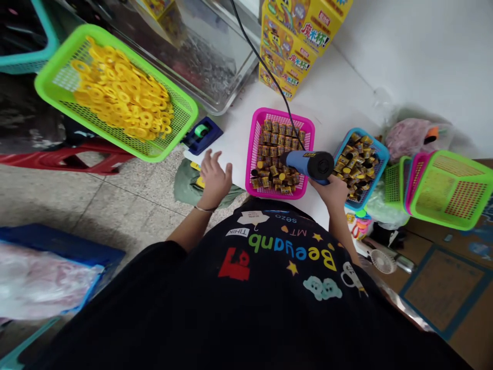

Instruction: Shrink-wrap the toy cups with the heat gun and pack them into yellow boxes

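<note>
My right hand (333,191) grips a blue and black heat gun (308,163), whose nozzle points left over a pink basket (252,144) packed with several small yellow-and-brown wrapped packs. A black cord runs from the gun up toward the back. My left hand (213,174) rests open, fingers spread, on the white table (339,97) edge just left of the pink basket. A blue basket (379,151) holding more of the same packs stands to the right of the gun.
A green basket (54,85) of yellow rings sits at the left on a red stool (61,159). A blue tape dispenser (202,134) lies near my left hand. Yellow cartons (296,41) are stacked behind; empty green and pink baskets (450,190) lie at right, a small fan (383,261) below.
</note>
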`<state>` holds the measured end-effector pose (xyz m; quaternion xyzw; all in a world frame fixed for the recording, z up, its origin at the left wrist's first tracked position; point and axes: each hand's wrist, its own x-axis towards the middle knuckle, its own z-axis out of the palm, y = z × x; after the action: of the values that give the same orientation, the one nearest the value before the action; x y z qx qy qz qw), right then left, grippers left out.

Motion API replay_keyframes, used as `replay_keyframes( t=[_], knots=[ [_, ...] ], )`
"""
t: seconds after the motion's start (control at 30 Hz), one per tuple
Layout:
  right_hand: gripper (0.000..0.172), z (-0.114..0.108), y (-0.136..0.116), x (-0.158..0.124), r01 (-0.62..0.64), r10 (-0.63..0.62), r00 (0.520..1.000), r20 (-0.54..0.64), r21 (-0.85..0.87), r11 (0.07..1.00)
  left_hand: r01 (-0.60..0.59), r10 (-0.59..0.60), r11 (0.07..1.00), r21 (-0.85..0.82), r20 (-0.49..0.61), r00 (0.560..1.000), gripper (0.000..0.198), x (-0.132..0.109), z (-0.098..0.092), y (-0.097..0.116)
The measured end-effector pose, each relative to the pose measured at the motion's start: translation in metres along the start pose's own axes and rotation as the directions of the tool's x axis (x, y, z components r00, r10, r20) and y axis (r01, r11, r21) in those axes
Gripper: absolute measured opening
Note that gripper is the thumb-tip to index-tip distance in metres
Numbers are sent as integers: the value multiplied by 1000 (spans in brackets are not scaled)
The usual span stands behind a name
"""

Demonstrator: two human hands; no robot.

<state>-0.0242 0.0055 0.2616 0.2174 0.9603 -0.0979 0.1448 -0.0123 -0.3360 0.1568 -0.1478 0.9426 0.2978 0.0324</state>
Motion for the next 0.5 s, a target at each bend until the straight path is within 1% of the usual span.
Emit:
replay_keyframes(
  t=[0.07,0.13,0.23,0.3,0.37,0.4,0.43,0.47,0.5],
  knots=[
    [53,-1,-3,1,15,-15,1000,10,-35,999,40,-42,999,-25,-93,995,54,9,-7,-10],
    [51,-2,-2,1,22,-22,1000,7,-52,998,56,-61,998,-34,-142,988,54,18,-13,-16],
    [54,-7,6,1,21,-20,1000,6,-51,998,38,-48,997,-61,-172,984,52,29,-13,-17],
    [55,-13,15,0,0,-1,1000,-9,-59,998,9,-21,997,-80,-153,988,52,35,-4,-11],
    [54,-21,24,-3,-42,38,998,-43,-82,996,-23,12,995,-96,-112,994,53,39,14,3],
    [54,-26,29,-5,-65,59,996,-63,-90,994,-53,45,993,-102,-71,996,52,41,25,14],
    [53,-31,33,-7,-87,79,993,-91,-92,992,-106,107,989,-103,-1,994,47,42,38,27],
    [52,-36,37,-10,-109,98,988,-123,-87,990,-187,197,977,-103,98,975,42,42,52,42],
    [52,-40,40,-12,-132,119,981,-155,-76,988,-299,316,948,-108,224,922,38,41,67,59]
  ],
)
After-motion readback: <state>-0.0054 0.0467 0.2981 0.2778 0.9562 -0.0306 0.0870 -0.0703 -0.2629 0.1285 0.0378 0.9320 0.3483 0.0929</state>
